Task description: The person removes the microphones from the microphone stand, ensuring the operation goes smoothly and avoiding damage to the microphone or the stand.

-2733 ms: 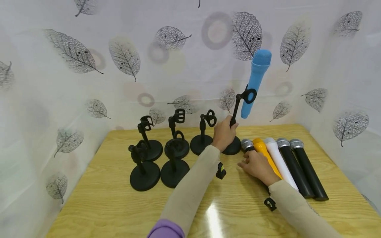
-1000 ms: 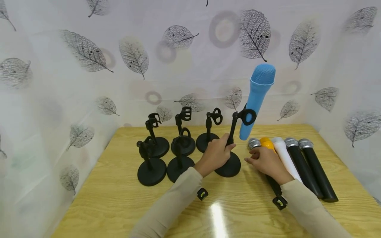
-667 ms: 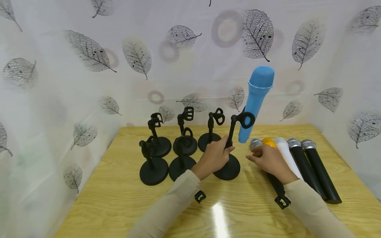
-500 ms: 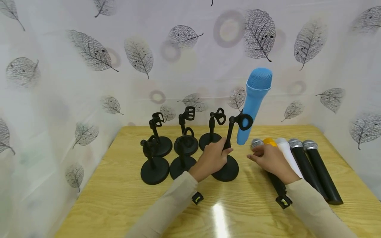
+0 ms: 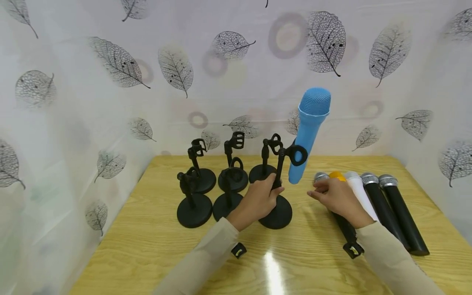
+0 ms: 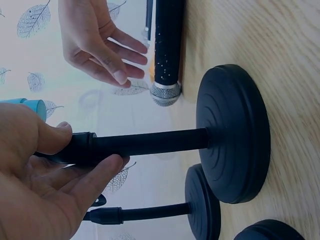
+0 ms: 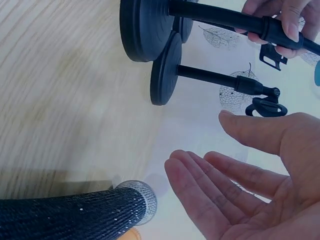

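A desktop microphone stand (image 5: 278, 215) carries a blue microphone (image 5: 309, 127) in its clip, the head tilted up and to the right. My left hand (image 5: 258, 200) grips this stand by its upright, thumb and fingers around the collar below the clip. In the left wrist view the stand's round base (image 6: 232, 135) is close over the wooden table. My right hand (image 5: 341, 200) holds nothing; its fingers are extended and relaxed in the right wrist view. Below it lies a black microphone with a silver head (image 7: 75, 215), partly hidden by that hand in the head view.
Right of that microphone lie an orange microphone (image 5: 337, 176), a white one (image 5: 363, 196) and two more black ones (image 5: 383, 209). Several black stands with vacant clips, such as the front left stand (image 5: 194, 211), are grouped on the left. A leaf-patterned sheet (image 5: 250, 82) hangs behind the table.
My left hand has brought the stand with the blue microphone from the back row toward the front and left. My right hand stays over the nearest black microphone. The head view has shifted slightly.
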A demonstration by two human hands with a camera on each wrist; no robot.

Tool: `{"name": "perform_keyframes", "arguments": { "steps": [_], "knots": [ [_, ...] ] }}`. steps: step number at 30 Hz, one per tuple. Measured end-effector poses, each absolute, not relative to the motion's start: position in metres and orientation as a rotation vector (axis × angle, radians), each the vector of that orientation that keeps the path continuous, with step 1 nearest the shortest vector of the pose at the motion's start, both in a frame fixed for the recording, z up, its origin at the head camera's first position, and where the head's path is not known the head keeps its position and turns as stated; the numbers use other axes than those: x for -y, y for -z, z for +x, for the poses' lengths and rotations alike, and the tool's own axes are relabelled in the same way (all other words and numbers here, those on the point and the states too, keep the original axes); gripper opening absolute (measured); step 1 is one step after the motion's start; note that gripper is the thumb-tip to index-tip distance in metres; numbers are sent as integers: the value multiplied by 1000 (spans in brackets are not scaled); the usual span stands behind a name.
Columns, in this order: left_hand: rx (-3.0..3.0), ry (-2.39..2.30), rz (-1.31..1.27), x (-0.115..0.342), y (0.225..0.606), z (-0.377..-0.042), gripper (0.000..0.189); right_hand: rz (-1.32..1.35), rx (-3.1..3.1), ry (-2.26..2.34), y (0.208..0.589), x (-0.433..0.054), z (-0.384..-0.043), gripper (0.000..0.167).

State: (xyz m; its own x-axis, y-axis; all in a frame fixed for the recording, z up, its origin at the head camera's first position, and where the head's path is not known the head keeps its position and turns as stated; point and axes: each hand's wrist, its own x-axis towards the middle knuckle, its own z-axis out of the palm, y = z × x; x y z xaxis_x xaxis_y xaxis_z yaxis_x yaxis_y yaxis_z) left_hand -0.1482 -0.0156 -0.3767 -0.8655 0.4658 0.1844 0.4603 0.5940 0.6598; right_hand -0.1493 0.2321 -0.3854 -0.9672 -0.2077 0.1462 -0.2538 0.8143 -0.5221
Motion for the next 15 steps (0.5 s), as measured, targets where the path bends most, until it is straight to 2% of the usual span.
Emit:
{"name": "perform_keyframes", "arguments": {
  "steps": [6,15],
  "knots": [
    [-2793,-1186,812,19,375,-146,20,379,2895,-904,369,-231,-146,41],
    [-2804,-1383,870,25,352,-137,48,457,2721,-1070,327,-231,-135,36]
  ]
}}
